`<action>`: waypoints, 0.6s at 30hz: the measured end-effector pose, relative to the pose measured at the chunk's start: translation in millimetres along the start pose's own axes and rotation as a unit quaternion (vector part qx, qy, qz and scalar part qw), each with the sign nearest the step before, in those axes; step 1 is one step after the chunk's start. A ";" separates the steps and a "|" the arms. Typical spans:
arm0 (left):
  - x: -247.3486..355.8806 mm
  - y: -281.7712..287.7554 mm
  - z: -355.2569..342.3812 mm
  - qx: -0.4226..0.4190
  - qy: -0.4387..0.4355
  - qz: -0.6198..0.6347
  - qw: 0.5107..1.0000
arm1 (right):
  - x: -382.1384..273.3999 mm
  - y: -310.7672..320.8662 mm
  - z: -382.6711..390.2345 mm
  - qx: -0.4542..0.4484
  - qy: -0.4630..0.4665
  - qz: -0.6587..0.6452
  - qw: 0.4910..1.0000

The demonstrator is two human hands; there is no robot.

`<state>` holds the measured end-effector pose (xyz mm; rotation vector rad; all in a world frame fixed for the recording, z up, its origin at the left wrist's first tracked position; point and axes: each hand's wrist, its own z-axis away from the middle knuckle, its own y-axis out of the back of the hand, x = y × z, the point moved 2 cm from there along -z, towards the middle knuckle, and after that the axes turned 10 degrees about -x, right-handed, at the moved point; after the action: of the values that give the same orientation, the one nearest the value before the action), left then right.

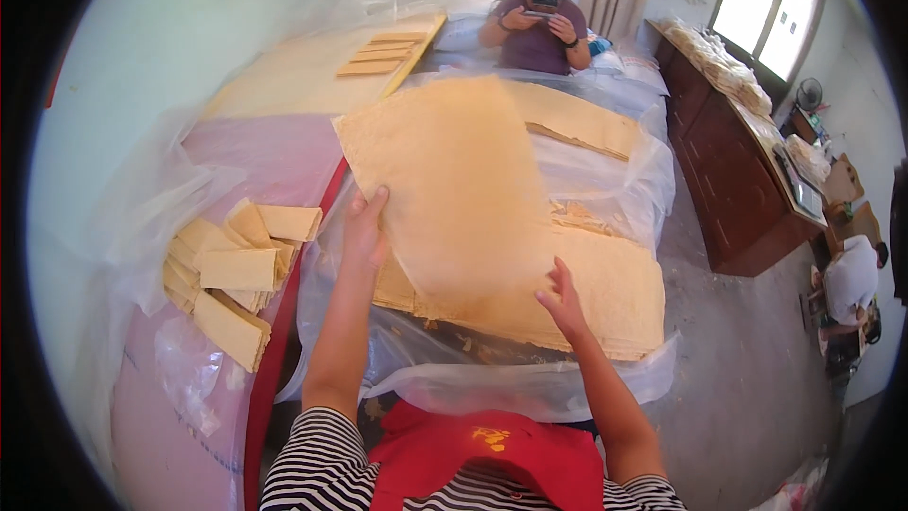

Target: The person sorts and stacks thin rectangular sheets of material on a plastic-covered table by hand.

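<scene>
A large, thin, pale-yellow sheet point(454, 180), looking like bean curd skin, is held up and tilted in front of me, partly blurred by motion. My left hand point(371, 227) is closed on its left edge, the thumb lying on the near face. By the sheet's lower right corner is my right hand point(562, 305), thumb and forefinger apart, gripping nothing that I can see. Beneath lies a stack of similar sheets point(605, 293) on clear plastic film, partly covered by the raised sheet. Another stack point(577, 123) sits farther back.
Folded sheets point(241, 265) form a loose pile on the pink surface at left. Several folded pieces point(383, 52) lie on a pale board point(293, 76) beyond. Across the table, a person point(541, 28) holds a phone. A brown cabinet point(719, 170) stands right; another person point(851, 279) is at far right.
</scene>
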<state>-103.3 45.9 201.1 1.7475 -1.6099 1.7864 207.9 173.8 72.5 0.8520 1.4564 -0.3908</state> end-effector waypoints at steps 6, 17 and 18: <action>-71.2 1.2 21.4 0.041 0.077 0.147 0.985 | -18.5 -32.3 -1.8 -0.037 -0.036 -0.517 0.854; -198.9 63.8 91.9 0.123 0.223 0.092 0.963 | 77.7 -19.2 35.9 0.084 -0.254 -0.394 0.879; -196.3 63.4 91.6 0.120 0.215 0.093 0.965 | 78.6 -21.2 39.3 0.088 -0.248 -0.403 0.876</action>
<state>-35.1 56.4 -13.9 1.1918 -1.4575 2.3336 230.1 152.4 -12.5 0.1938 1.2311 -1.2886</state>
